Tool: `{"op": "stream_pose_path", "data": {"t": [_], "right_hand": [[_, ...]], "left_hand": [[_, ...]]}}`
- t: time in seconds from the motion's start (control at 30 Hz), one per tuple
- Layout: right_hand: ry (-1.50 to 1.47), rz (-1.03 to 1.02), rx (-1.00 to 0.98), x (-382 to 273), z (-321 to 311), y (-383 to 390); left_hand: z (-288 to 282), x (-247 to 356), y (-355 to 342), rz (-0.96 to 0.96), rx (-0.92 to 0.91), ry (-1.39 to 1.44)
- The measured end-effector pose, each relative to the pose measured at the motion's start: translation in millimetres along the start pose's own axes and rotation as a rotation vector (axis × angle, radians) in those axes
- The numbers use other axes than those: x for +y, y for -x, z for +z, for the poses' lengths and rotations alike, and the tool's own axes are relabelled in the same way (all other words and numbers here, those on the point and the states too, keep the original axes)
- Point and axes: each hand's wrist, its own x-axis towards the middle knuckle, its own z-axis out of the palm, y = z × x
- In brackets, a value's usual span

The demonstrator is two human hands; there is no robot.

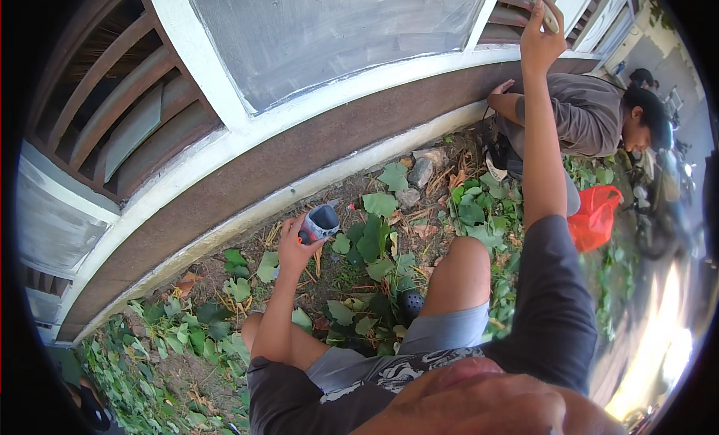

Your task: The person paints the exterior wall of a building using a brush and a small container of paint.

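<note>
My left hand (296,240) grips a small container (320,224) with a dark grey inside, held low over the leafy ground. My right hand (541,42) is raised to the top right, closed around a cream-coloured handle (548,16), likely a brush, whose tip runs out of clear sight near the white window frame and brown slats. A large grey-smeared panel (337,38) in a white frame (234,105) is above my hands, with a brown band of wall (247,158) below it.
A co-worker in a grey shirt and dark cap (584,113) bends by the wall at right. Near them are rocks (421,173) and a red plastic bag (592,218). Slatted openings (120,98) line the left. Leaves (378,203) cover much soil. Farther right are another person and motorbikes.
</note>
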Motion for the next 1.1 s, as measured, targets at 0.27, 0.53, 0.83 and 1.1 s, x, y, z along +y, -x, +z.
{"op": "stream_pose_path", "data": {"t": [0.27, 0.53, 0.83, 1.1], "right_hand": [[-0.015, -0.027, 0.022, 20, 8, -27], [-0.013, -0.035, 0.036, 22, 13, -21], [0.129, 0.024, -0.007, 32, 2, 37], [0.383, 0.116, -0.137, 45, -29, 122]], "left_hand": [[3, 0, -5, 0.01, -0.002, 0.005], [2, 1, -6, -0.004, -0.009, 0.015], [0, 7, -9, -0.005, -0.016, 0.016], [2, 7, -10, -0.006, -0.02, 0.02]]}}
